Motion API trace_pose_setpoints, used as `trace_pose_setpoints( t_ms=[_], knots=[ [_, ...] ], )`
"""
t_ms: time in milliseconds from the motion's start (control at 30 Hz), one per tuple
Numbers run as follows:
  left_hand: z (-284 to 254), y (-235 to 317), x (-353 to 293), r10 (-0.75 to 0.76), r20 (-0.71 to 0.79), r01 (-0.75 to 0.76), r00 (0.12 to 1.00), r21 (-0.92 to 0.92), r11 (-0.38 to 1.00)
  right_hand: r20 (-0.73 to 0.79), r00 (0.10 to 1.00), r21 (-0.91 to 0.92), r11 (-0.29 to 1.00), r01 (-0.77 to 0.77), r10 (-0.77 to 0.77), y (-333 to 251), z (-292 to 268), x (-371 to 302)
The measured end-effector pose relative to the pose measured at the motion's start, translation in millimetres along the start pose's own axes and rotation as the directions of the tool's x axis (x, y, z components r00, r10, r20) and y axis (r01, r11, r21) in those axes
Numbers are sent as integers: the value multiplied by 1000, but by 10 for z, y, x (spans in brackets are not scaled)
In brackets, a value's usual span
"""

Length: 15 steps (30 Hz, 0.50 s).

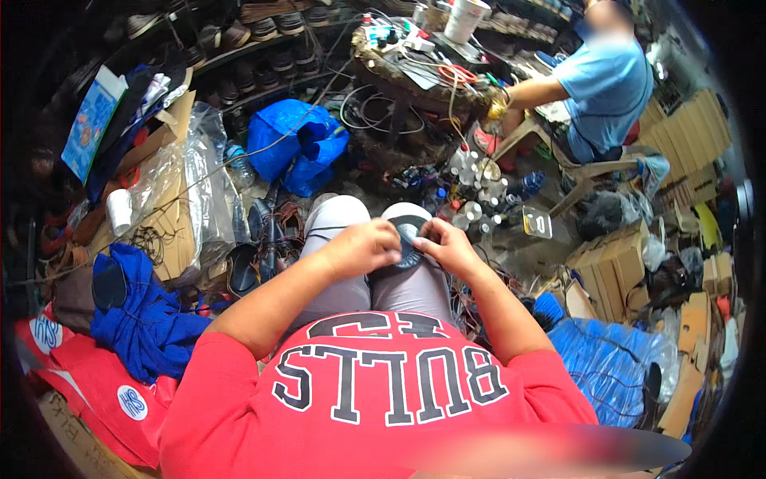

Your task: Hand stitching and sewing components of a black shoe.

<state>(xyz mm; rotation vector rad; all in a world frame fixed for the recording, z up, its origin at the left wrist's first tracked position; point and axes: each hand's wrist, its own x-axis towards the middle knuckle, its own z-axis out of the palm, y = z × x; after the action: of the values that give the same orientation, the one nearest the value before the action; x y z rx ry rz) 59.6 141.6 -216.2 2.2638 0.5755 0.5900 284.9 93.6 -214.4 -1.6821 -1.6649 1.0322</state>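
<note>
Red shirt cloth (375,399) fills the bottom of the view, and both bare forearms reach forward from it over grey-clad knees (343,219). On the lap, the left hand (363,247) is curled nearly into a fist, gripping the left edge of a dark, flat shoe sole (408,231). The right hand (448,246) pinches the sole's right edge with bent fingers. Left of the left hand lie a blue cloth (144,319) and clear plastic sheeting (195,191). Well beyond both hands, another person in a light blue shirt (606,84) sits at a cluttered round table (415,88).
</note>
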Motion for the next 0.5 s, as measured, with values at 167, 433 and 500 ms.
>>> trace_pose_setpoints(
  t_ms=[167, 433, 500],
  knots=[
    [128, -54, 390, -44, -149, 37, 988, -52, 998, -121, 990, -92, 994, 60, -71, -117, -110, -127],
    [394, -268, 679, 18, 20, -14, 1000, -189, 982, 230, 967, -45, 994, -102, 110, 6, -149, -213],
    [423, -306, 714, -5, 68, 19, 998, -203, 979, 240, 971, -42, 998, 36, -25, 68, -150, -220]
  ],
)
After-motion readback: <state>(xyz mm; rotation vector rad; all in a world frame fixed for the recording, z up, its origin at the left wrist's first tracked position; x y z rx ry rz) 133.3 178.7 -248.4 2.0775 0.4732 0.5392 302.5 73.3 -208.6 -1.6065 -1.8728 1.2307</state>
